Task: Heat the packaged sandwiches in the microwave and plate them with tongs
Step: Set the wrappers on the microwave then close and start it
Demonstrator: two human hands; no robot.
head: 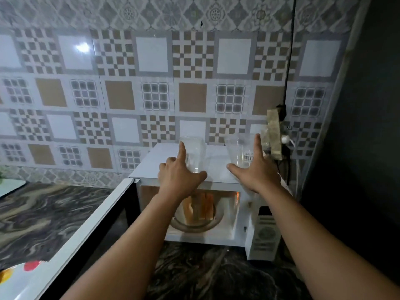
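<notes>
I have both hands up on the microwave (218, 167), whose door (86, 230) hangs wide open to the left. My left hand (179, 178) has its grip curled around a clear pack (193, 154), index finger stretched up its side. My right hand (253, 169) is spread, fingers straight, flat against a second clear pack (239, 151) with a barcode label; I judge it is steadying, not holding. The sandwiches (200, 206) lie inside, on the glass turntable (195, 221) under the oven lamp.

My worries from here: the packs are light and slick, standing on a smooth top near its front edge. A nudge from the spread hand could tip the right one backwards towards the plugs (281, 135) and cable against the wall, or forwards off the edge onto the worktop (54, 213). Squeezing too hard on the left could buckle the thin plastic. The open door is in my elbow's way if I swing left. I cannot see tongs or a plate for certain, so plating is some way off.
</notes>
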